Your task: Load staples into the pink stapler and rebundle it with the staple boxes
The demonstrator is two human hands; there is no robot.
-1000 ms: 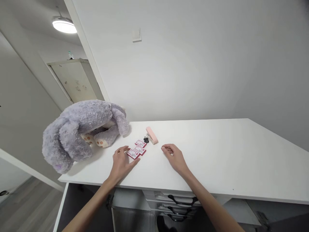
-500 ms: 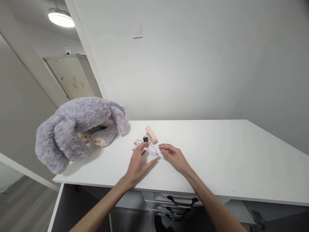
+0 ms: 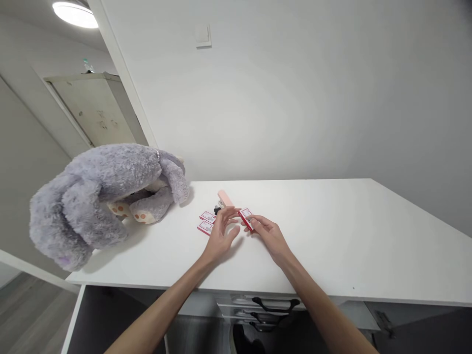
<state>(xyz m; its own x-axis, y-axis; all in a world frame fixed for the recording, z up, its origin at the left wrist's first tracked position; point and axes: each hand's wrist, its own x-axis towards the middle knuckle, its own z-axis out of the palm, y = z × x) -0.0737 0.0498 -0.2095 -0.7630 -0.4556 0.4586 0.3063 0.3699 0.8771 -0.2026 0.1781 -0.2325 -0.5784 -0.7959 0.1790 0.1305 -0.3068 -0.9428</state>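
Between the thumb and fingers of my right hand [image 3: 269,236] is a small red-and-white box [image 3: 246,219], tilted just above the white tabletop. My left hand [image 3: 221,236] is beside it on the left, fingers apart and curved, holding nothing. Its fingertips come close to the box's upper left corner; whether they touch I cannot tell. Left of that hand lie two similar flat boxes, an upper box [image 3: 208,217] and a lower box [image 3: 205,227], partly covered by the fingers. Behind the left hand lies a pink stapler [image 3: 224,198], its near end hidden. A small black object [image 3: 217,210] sits beside it.
A large grey plush toy [image 3: 110,191] slumps over the left end of the white tabletop [image 3: 332,236]. The wall with a light switch [image 3: 203,36] rises behind. Drawers with black handles [image 3: 276,306] are below the front edge.
The box has passed from my left hand to my right and turned, showing its red side. My left hand has let go and opened. The view has shifted slightly to the right.
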